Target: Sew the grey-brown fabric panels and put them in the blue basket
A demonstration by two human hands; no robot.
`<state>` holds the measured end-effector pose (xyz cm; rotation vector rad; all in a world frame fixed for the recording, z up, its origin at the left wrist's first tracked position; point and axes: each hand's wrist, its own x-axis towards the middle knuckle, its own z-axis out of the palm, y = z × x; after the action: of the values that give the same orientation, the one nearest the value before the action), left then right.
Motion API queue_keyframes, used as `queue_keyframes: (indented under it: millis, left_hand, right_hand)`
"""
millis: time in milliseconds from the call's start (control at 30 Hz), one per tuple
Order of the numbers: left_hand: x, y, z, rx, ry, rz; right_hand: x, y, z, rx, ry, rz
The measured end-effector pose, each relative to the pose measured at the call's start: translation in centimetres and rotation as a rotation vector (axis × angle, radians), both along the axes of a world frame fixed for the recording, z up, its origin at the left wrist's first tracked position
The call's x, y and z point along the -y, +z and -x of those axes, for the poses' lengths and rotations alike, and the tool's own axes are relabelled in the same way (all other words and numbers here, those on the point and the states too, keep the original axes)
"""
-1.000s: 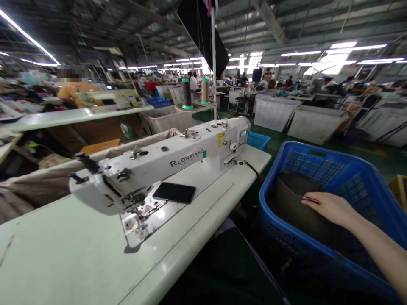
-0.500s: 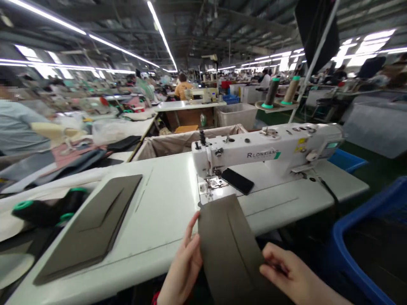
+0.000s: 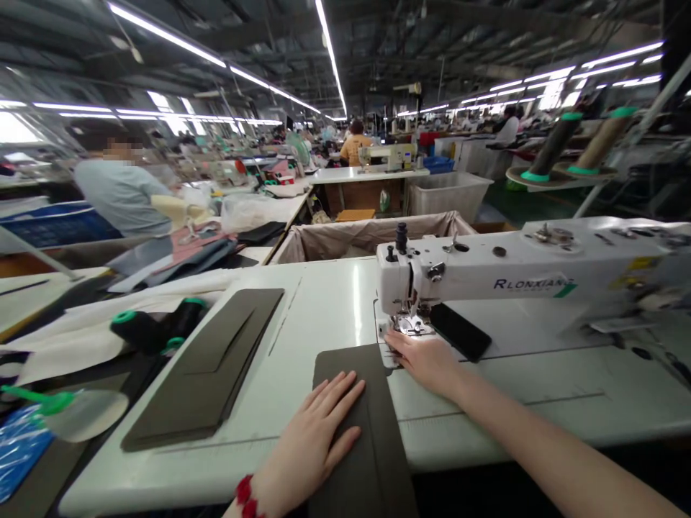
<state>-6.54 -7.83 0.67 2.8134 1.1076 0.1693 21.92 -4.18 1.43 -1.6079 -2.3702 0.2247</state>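
My left hand (image 3: 318,442) lies flat with spread fingers on a dark olive fabric panel (image 3: 372,410), which has a long slit or fold line down it. The panel rests on the table and hangs over its front edge. My right hand (image 3: 429,365) is off the panel, fingers stretched out, its fingertips by the needle plate and presser foot (image 3: 413,325) of a white sewing machine (image 3: 475,270). Whether a thread is under those fingertips is too small to tell. A black phone (image 3: 461,332) lies on the machine bed right beside that hand.
A stack of similar olive panels (image 3: 205,367) lies on the left of the table (image 3: 318,302). Black thread cones (image 3: 143,331) and an oil bottle (image 3: 70,410) are further left. Behind stands a cloth-lined bin (image 3: 335,244); a co-worker (image 3: 122,187) is at the left.
My right hand has let go of the panel's right edge and moved up to the needle area. My left hand has gone from gripping the panel's edge to lying flat on it. The view has turned left.
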Motion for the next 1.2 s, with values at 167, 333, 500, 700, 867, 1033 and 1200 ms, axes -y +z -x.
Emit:
queue_keyframes:
  millis: [167,333,500,700,867,1033,1200]
  left_hand:
    - [-2.0,1.4,-1.4,0.014,-0.06,0.073]
    - [-4.8,1.4,-4.2,0.07,-0.125,0.123]
    - [-5.7,1.3,-6.2,0.081,-0.118,0.164]
    - [-5.4,1.3,-6.8,0.062,-0.08,0.178]
    - [-5.6,1.5,-6.9,0.071,-0.081,0.194]
    - [-5.7,1.5,-6.8,0.062,-0.077,0.206]
    - [-5.8,1.2,-6.7,0.071,-0.083,0.207]
  right_hand:
    - [1.0,-1.5,-2.3,-0.007,0.069,-0.028]
    - [1.4,-2.6,-3.0,-0.028,0.06,-0.059]
    - [1.1,-2.6,-2.8,-0.001,0.066,-0.056]
    - [1.1,-2.5,-2.9,0.029,0.066,-0.03]
    - [1.1,-2.5,-2.8,0.032,0.061,-0.018]
    - [1.0,-2.5,-2.8,0.036,0.054,-0.018]
    - [1.1,-2.5,-2.7,0.047,0.048,-0.026]
